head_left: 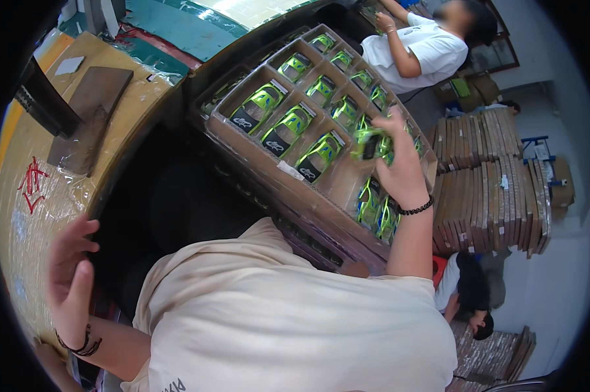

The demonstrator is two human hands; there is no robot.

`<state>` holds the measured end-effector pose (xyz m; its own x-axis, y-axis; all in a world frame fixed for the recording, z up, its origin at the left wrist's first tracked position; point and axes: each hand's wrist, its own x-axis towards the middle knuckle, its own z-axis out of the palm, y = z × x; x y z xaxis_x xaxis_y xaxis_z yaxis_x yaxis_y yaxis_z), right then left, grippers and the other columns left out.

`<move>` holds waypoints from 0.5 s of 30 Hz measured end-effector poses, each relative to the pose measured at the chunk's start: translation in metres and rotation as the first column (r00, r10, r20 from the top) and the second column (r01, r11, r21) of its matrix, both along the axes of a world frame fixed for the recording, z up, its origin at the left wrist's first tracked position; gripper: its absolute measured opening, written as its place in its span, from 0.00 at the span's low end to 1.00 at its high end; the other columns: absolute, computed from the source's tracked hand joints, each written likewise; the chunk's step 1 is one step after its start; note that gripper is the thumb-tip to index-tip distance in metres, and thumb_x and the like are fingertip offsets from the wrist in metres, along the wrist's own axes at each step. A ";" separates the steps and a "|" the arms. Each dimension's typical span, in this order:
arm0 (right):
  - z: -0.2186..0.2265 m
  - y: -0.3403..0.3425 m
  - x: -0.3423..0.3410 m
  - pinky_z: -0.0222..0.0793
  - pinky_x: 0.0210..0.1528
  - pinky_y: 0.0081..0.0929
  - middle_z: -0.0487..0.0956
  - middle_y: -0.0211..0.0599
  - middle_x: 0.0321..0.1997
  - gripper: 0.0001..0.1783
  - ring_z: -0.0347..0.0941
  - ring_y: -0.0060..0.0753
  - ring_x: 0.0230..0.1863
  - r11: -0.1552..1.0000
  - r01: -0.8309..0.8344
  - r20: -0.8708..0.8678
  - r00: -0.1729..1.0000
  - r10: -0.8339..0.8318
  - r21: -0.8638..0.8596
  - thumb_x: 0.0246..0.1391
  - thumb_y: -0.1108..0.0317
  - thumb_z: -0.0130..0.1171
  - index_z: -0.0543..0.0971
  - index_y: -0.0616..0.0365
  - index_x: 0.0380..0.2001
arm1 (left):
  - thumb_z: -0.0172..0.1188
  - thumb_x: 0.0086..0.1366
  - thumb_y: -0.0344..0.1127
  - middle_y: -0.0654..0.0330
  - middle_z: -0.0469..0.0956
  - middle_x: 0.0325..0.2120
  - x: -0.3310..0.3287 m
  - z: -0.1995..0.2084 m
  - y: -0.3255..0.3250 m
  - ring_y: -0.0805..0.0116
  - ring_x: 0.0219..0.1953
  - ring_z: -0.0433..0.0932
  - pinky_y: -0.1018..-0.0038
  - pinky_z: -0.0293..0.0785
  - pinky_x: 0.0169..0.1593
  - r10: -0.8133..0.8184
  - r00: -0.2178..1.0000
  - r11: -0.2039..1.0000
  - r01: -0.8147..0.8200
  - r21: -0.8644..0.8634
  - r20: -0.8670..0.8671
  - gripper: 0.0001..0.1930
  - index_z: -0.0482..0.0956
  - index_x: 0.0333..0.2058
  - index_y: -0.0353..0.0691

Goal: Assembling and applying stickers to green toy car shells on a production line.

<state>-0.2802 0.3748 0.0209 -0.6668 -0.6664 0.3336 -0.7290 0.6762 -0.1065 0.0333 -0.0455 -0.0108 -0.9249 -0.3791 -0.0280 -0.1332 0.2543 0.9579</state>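
Observation:
My right hand (403, 166) is over the right part of a divided cardboard box (269, 153). Its thumb and fingers close round a green toy car body shell (368, 145), blurred by motion. Green car shells with black and blue markings fill most compartments, such as a shell (321, 155) in the near row. One compartment (347, 186) below my right hand shows bare cardboard. My left hand (71, 277) hovers by the edge of the wrapped workbench, fingers apart and slightly curled, holding nothing.
At left, the workbench (30, 228) carries a dark post (46, 104) on a brown plate (95, 117). A co-worker in a white shirt (412, 55) is beyond the box. Stacked cardboard trays (484, 202) line the right side. Another person (468, 287) bends near the lower right.

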 end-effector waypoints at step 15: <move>-0.035 0.027 0.005 0.63 0.63 0.43 0.74 0.40 0.51 0.24 0.66 0.51 0.61 0.934 -0.190 0.221 0.967 0.126 0.301 0.39 0.89 0.52 0.79 0.54 0.40 | 0.46 0.76 0.38 0.56 0.78 0.52 0.079 -0.045 -0.102 0.71 0.50 0.76 0.74 0.69 0.54 0.598 0.757 0.613 -0.643 -0.460 -0.263 0.20 0.73 0.59 0.35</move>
<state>-0.2751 0.4021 -0.0142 -0.5743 -0.8177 -0.0385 -0.8158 0.5756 -0.0558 0.1122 -0.1480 -0.0555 -0.4536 -0.7997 0.3934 -0.3734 0.5713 0.7308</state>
